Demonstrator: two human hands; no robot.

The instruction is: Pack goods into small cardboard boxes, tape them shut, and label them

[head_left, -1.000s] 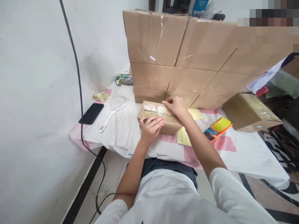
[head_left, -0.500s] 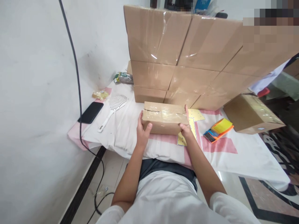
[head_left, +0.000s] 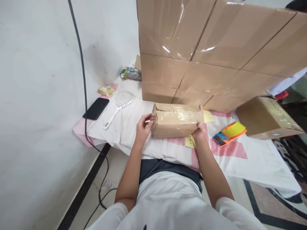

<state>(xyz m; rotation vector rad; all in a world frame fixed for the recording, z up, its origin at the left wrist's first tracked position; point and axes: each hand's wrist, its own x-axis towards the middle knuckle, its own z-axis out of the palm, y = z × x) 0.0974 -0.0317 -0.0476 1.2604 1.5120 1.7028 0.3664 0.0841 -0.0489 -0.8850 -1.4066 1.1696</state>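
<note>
A small cardboard box (head_left: 176,129) sealed with clear tape (head_left: 187,114) is held above the cloth-covered table, its left end turned partly into view. My right hand (head_left: 200,130) grips the box's right end, thumb on the near side and fingers behind. At the left end, my left hand (head_left: 144,126) has its fingers and thumb curled close together against the edge. Whatever those fingertips pinch, if anything, is too small to make out. Behind the box rises a tall stack of taped cardboard boxes (head_left: 165,68).
To the left lie a white slotted skimmer (head_left: 124,99), a black phone (head_left: 97,108) and packets by the wall. On the right are an orange-and-yellow packaged item (head_left: 230,132) and another cardboard box (head_left: 268,118). A black cable (head_left: 83,80) hangs at the left.
The small box has shifted slightly right and turned so its left end shows. My left hand has loosened from its side, its fingers now curled at the end edge. My right hand keeps hold.
</note>
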